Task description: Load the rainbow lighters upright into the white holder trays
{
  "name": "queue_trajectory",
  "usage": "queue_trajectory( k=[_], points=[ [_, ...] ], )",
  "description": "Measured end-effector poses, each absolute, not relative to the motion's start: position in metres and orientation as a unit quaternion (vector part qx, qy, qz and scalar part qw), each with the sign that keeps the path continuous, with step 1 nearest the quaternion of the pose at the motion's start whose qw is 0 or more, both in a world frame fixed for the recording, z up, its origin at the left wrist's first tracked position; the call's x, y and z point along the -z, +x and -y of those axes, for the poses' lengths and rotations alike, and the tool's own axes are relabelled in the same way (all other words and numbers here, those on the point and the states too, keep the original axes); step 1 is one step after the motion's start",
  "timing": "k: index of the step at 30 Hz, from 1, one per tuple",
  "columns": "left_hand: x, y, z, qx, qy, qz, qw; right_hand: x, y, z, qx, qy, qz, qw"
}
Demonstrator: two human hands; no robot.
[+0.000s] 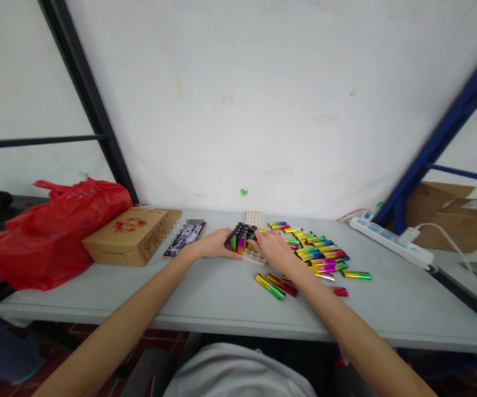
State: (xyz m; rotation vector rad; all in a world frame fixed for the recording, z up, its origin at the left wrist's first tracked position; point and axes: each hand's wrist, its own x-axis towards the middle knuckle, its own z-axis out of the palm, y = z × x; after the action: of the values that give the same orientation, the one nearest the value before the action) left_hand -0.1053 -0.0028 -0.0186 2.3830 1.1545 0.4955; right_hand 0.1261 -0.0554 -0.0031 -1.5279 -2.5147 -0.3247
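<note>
Head view has the left hand point(218, 244) half open, thumb and fingers cupped around the left side of the upright colourful tubes point(240, 243) standing in the white tray point(255, 216); the right hand point(274, 251) is curled at their right, its grip impossible to tell, beside loose shiny tubes point(323, 262) lying on the table point(217, 298)

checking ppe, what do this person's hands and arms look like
The left hand and right hand are ungloved. Both forearms are bare, with no sleeve, watch or bracelet visible. Rings cannot be made out. A grey top covers the torso.
</note>
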Motion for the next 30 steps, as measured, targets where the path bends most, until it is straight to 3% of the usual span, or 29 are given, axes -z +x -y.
queue_trajectory(
  k=[5,12,21,26,30],
  points=[
    [0.016,-0.105,0.004,-0.167,0.867,-0.426,0.199,0.0,0.134,0.056,0.066,-0.492,0.863,0.1],
    [0.014,-0.105,0.005,-0.158,0.867,-0.426,0.204,-0.01,0.185,0.046,0.037,-0.528,0.827,0.191],
    [0.015,-0.106,0.003,-0.148,0.86,-0.45,0.189,-0.008,0.28,0.023,0.037,-0.712,0.68,0.173],
    [0.012,-0.104,0.005,-0.146,0.856,-0.452,0.202,-0.015,0.299,0.023,0.03,-0.697,0.685,0.211],
    [0.01,-0.104,0.006,-0.139,0.854,-0.46,0.199,-0.012,0.3,0.024,-0.001,-0.668,0.719,0.193]
  ],
)
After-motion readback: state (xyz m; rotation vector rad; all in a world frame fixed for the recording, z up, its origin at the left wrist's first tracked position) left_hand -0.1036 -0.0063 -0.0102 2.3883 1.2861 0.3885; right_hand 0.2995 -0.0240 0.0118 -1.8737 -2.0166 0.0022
